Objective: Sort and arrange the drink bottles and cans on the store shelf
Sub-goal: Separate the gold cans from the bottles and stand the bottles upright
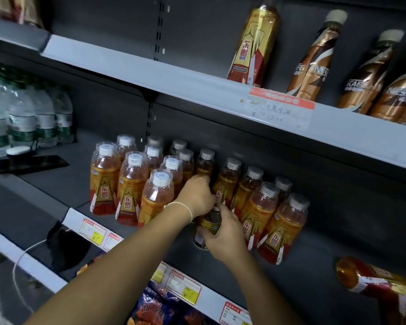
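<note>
Nearest, the right hand (223,235) has its fingers clamped round a dark can (210,222), which stands in the gap between two blocks of orange energy-drink bottles (131,184). Just behind, the left hand (197,195) curls its fingers against a middle-row bottle (204,167); whether it truly grips cannot be told. The blocks look mostly lined up, but the can seems misplaced and one fallen bottle (373,282) lies at right, so sorting is probably partway. Bare shelf (326,249) by the right block leaves room; the price-tag edge (185,287) runs close under the wrists.
</note>
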`<state>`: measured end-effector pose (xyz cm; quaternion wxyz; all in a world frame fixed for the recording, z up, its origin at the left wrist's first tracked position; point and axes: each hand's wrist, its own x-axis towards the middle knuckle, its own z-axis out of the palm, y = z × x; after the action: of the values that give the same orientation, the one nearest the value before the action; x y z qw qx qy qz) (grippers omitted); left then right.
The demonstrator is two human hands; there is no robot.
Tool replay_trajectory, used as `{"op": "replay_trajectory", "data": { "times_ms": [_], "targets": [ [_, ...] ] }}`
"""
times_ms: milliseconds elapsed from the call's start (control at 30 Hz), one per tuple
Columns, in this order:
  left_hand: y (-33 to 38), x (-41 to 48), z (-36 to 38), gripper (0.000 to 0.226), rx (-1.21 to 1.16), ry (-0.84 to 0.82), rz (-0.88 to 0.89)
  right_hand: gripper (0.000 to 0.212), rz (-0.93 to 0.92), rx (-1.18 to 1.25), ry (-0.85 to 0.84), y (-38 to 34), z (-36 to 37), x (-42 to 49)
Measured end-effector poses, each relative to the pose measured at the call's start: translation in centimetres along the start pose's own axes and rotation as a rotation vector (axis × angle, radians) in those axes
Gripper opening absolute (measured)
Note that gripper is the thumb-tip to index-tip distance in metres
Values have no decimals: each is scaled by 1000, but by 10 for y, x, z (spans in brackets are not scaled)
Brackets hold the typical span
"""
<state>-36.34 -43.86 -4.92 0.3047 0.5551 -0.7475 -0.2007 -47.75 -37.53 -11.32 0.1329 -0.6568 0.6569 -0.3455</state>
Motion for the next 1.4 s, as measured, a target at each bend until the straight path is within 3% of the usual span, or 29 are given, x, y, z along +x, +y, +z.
{"op": "replay_trajectory", "data": {
  "times_ms": [433,567,700,933,1167,1400],
  "targets": [
    [4,24,35,56,663,-92,-26,78,97,-58,42,26,-16,-19],
    [4,25,48,50,774,-36,-23,78,114,-44,27,26,-15,-17],
    [-8,27,52,44,809,11,8,79,111,-33,12,26,-16,-17],
    [-21,27,50,56,909,85,57,66,100,-122,-21,21,-19,-12],
    [-13,5,58,47,838,45,72,70,138,-203,-26,12,-22,-10],
    [3,-22,58,51,649,21,82,67,110,51,117,22,-33,-60]
  ]
}}
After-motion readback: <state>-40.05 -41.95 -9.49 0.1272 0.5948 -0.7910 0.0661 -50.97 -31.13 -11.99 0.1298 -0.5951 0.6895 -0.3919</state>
